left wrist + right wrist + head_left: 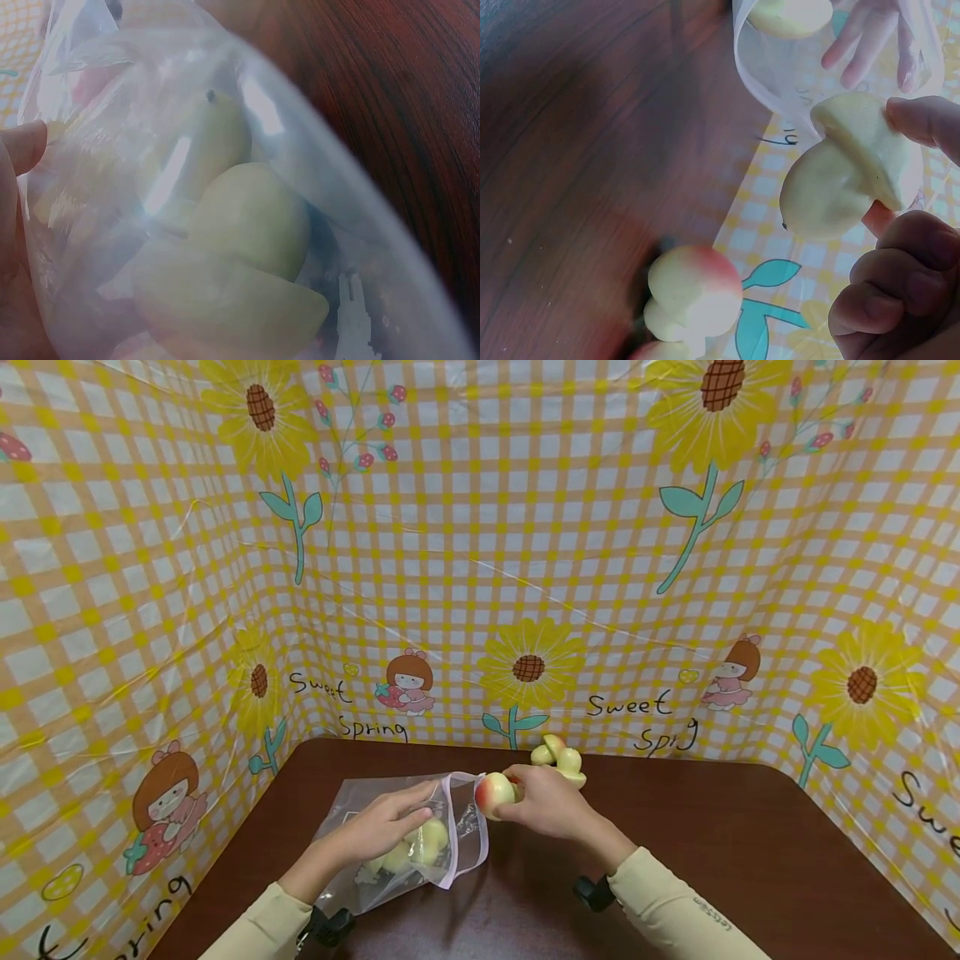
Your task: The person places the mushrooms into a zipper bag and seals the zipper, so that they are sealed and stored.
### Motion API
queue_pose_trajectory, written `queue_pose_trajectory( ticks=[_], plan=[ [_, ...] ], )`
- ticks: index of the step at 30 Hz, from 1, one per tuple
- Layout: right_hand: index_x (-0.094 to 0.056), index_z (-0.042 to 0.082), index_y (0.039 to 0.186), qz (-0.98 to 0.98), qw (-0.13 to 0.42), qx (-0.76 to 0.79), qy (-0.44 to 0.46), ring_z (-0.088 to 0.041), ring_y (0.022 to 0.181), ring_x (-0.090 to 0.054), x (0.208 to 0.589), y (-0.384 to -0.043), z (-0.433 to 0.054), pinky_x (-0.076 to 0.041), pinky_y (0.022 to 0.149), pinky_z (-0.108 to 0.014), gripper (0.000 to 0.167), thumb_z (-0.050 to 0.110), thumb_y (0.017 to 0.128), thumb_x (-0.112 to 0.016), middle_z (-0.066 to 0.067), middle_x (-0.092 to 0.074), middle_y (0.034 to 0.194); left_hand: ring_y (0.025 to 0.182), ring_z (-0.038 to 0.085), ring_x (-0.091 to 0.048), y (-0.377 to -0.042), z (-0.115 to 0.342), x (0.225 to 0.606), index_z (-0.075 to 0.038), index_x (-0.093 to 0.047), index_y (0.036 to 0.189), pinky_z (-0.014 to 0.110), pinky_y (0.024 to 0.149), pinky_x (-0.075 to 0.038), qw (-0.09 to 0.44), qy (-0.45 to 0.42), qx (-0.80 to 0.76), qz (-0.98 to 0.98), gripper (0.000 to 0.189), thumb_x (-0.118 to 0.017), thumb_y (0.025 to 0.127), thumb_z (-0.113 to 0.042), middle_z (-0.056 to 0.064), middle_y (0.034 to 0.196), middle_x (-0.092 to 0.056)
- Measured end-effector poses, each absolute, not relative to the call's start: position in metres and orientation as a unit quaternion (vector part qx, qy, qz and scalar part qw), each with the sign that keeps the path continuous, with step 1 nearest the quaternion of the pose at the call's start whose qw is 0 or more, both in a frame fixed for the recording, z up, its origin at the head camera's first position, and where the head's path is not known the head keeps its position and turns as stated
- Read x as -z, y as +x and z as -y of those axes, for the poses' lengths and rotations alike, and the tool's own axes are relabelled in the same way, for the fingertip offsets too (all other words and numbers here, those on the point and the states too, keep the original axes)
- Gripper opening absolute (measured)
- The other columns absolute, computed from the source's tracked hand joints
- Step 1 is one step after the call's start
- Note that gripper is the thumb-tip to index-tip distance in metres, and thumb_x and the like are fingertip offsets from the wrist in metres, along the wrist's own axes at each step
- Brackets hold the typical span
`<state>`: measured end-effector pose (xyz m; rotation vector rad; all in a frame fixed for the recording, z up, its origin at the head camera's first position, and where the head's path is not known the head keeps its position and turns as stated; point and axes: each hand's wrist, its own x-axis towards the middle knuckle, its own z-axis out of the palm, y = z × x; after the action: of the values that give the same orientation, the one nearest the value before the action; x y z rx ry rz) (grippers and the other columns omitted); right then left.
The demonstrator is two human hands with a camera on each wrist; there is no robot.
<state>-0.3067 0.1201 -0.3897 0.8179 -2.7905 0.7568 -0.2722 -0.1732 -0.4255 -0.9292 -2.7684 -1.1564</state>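
Note:
My right hand pinches a pale yellow, red-blushed mushroom-shaped piece between thumb and fingers, at the mouth of a clear plastic bag. Close up in the right wrist view, the piece shows a domed cap and a rounded stem. The bag has a lilac rim and lies on its side, its mouth facing right. Several similar pieces are inside it, partly blurred by glare. My left hand rests on top of the bag with its fingers extended towards the rim.
More mushroom-shaped pieces sit together at the back of the dark brown table, just beyond my right hand. A checked cloth with sunflowers hangs along the table's back and sides.

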Motion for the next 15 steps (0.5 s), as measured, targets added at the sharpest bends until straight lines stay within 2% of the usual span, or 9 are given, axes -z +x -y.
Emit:
queue_pose_trajectory(
  ticks=[6, 15],
  plan=[
    [-0.071, 0.009, 0.109, 0.919, 0.056, -0.266, 0.284, -0.004, 0.054, -0.044, 0.39, -0.305, -0.111, -0.041, 0.053, -0.023, 0.041, 0.031, 0.076, -0.081, 0.011, -0.052, 0.061, 0.148, 0.025, -0.035, -0.273, 0.174, 0.426, -0.02, -0.036, 0.158, 0.052, 0.119, -0.03, 0.004, -0.298, 0.367, 0.881, 0.054, -0.047, 0.107, -0.037, 0.0, 0.161, -0.036],
    [-0.072, 0.012, 0.106, 0.919, 0.07, -0.241, 0.303, -0.007, 0.055, -0.039, 0.396, -0.303, -0.096, -0.035, 0.052, -0.022, 0.038, 0.035, 0.076, -0.08, 0.014, -0.039, 0.05, 0.148, 0.021, -0.035, -0.274, 0.174, 0.426, -0.019, -0.037, 0.157, 0.051, 0.119, -0.031, -0.001, -0.294, 0.372, 0.881, 0.054, -0.047, 0.107, -0.037, -0.001, 0.16, -0.038]
  ],
)
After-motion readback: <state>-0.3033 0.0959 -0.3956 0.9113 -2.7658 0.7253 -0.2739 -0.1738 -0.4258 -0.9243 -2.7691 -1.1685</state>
